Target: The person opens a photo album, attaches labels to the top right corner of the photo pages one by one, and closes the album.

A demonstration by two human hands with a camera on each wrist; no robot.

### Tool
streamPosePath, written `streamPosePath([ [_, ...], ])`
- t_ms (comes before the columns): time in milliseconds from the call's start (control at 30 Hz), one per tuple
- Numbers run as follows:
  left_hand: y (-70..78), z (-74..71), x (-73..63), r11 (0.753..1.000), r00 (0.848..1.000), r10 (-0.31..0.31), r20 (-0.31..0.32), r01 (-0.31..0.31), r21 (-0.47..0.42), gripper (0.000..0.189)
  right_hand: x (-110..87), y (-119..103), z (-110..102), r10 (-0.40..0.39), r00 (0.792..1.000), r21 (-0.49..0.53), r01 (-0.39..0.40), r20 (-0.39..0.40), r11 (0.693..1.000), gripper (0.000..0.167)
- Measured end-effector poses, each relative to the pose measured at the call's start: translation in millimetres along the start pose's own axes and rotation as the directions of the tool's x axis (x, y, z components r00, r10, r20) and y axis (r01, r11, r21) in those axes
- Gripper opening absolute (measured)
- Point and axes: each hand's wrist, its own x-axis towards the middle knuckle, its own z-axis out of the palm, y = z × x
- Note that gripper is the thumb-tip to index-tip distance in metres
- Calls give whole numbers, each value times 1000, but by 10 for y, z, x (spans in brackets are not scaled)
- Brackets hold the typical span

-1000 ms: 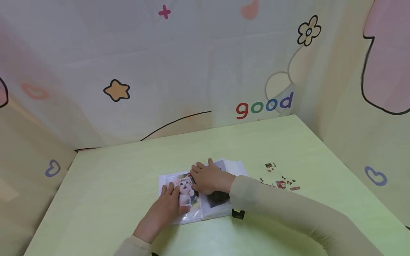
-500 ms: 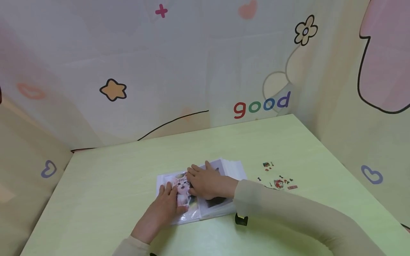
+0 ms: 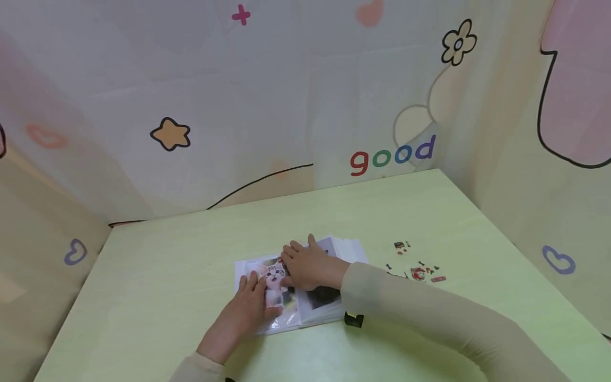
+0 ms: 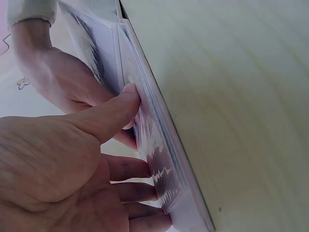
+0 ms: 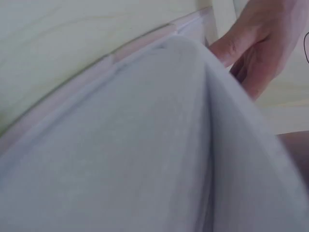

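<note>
An open photo album [image 3: 241,269] with clear sleeves lies on the table. Its left page shows a kitten photo [image 3: 275,277], and a dark picture [image 3: 325,298] sits in the right page, partly covered by an arm. My left hand [image 3: 245,307] rests on the left page with fingers extended; in the left wrist view its thumb and fingertips touch the glossy sleeve. Fingers outstretched, my right hand [image 3: 312,267] presses the album near the fold and the kitten photo's upper right. Pale loose pages [image 5: 135,140] fill the right wrist view and hide that hand's fingers.
Small stickers [image 3: 418,274] lie scattered on the table [image 3: 167,270] right of the album, with a smaller group [image 3: 400,245] farther back. A printed cloth backdrop [image 3: 267,106] borders the table behind and at both sides.
The right wrist and sleeve shift slightly right, then back left, while the right fingers stay near the fold. The left hand stays in place on its page.
</note>
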Motion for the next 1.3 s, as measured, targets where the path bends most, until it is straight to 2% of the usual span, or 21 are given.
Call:
streamPosePath([
  [133, 21, 1, 0, 1000, 1000, -12, 4, 12, 4, 81, 9, 44, -7, 7, 1000, 51, -7, 3, 999, 80],
  [233, 24, 0, -4, 1000, 1000, -21, 2, 21, 14, 81, -13, 49, -8, -4, 1000, 78, 6, -23, 997, 80],
  [400, 16, 5, -1, 1000, 1000, -12, 1, 12, 18, 80, -144, -8, -9, -45, 996, 45, 49, -73, 998, 73],
  [600, 10, 10, 17, 1000, 1000, -16, 5, 16, 26, 80, -245, -87, -5, -48, 998, 2, 48, -46, 999, 71],
  [867, 24, 1, 12, 1000, 1000, -8, 11, 8, 27, 80, -174, -62, -20, -24, 1000, -35, 24, -10, 999, 75],
  [1100, 5, 23, -2, 1000, 1000, -7, 16, 7, 16, 80, -63, 22, -32, 9, 999, 68, -11, 36, 998, 83],
  [1300, 7, 8, -5, 999, 1000, -8, -2, 8, 46, 79, -26, 66, -13, -8, 999, 109, 4, 34, 994, 85],
])
